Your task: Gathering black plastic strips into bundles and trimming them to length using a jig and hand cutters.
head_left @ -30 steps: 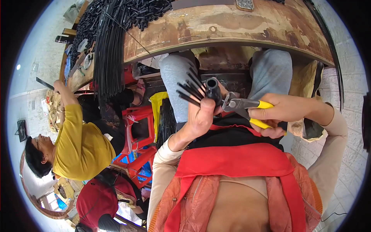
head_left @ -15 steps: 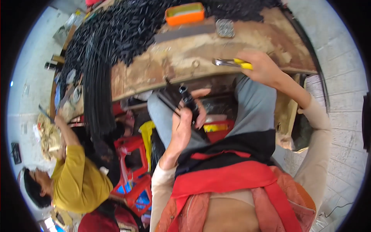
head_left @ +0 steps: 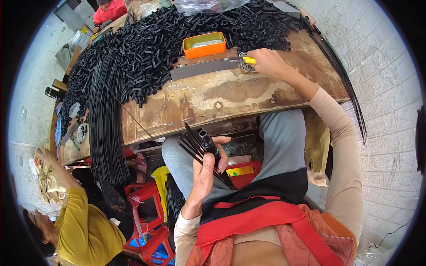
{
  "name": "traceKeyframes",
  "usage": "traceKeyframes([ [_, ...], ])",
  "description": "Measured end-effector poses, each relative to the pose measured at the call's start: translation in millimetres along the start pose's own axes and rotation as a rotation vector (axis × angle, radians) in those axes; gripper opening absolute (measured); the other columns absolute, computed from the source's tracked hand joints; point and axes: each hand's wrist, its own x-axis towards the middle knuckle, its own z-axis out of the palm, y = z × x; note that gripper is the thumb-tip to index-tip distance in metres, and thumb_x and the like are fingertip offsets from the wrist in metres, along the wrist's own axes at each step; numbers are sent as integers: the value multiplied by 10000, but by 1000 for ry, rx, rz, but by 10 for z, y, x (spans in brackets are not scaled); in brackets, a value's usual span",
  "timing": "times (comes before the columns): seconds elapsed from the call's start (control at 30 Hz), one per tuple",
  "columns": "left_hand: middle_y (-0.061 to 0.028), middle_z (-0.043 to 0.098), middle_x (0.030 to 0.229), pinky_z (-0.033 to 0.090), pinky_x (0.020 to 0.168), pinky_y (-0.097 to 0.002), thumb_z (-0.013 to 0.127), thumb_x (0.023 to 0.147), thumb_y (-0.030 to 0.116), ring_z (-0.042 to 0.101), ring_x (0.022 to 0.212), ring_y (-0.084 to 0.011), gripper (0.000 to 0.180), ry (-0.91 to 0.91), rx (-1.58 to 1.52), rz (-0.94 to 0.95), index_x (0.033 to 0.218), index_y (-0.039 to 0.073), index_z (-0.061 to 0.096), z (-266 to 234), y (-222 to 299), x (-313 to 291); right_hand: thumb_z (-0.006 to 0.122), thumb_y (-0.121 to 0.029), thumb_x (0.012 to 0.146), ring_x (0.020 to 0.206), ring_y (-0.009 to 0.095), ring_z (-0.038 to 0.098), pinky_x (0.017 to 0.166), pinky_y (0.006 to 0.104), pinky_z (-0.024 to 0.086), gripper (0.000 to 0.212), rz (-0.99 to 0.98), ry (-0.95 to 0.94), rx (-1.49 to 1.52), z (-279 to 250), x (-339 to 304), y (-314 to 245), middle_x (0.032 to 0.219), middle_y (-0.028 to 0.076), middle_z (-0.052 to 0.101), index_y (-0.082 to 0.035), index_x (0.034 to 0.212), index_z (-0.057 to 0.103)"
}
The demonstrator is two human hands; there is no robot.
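My left hand [head_left: 203,175] is closed around a short black tube [head_left: 207,141] and a bunch of thin black rods [head_left: 188,146], held above my lap near the table's front edge. The tube's open end points up and away from me. In my right hand [head_left: 266,62] is a pair of pliers [head_left: 250,60] with yellow grips, its metal jaws pointing left. The pliers are over a small square tin [head_left: 249,70] of tiny metal pieces, partly hidden by the hand. Whether the jaws hold a piece is too small to tell.
A heap of short black tubes [head_left: 146,57] covers the far side of the wooden table [head_left: 213,95]. An orange box [head_left: 204,52] and a dark grey strip [head_left: 202,69] lie before it. Long black rods [head_left: 106,137] overhang at left. A person in yellow [head_left: 88,221] works nearby.
My right hand has moved away from me and left with the pliers, from the table's near edge to the tin. My left hand keeps its hold and has shifted slightly.
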Motion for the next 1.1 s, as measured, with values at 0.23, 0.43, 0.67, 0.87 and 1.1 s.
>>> traceKeyframes([
  [0.23,19,430,679,318,530,-222,432,1002,505,383,579,-65,629,7,-4,9,1255,-68,496,86,59,-90,695,-225,785,717,251,659,634,370,510,207,304,-82,705,-64,203,268,731,136,655,-25,811,649],
  [0.43,-4,412,658,299,469,-233,439,985,542,358,525,-72,643,66,3,75,1191,-63,512,77,60,-221,657,-121,893,638,112,560,558,247,476,104,554,-344,1960,-101,-32,163,751,15,576,-36,902,597],
  [0.67,-1,400,651,294,467,-236,420,1004,509,352,516,-73,592,85,12,99,1183,-47,518,103,62,-294,670,-186,908,675,106,579,626,242,484,125,426,-360,1968,-252,-797,-810,788,-9,608,-83,887,601],
  [0.87,22,415,648,307,494,-228,398,1039,391,363,535,-62,474,99,-28,81,1203,-36,521,92,24,-221,652,-172,916,790,156,599,708,283,495,182,296,-373,1950,-464,-1483,-1670,909,64,604,-52,1029,573],
  [1.1,17,423,659,325,503,-228,400,1030,444,382,550,-66,536,116,22,95,1224,-43,512,109,55,-281,630,-45,906,751,139,569,658,263,456,119,-19,-107,1731,-385,-1683,-1757,920,88,578,-30,990,547],
])
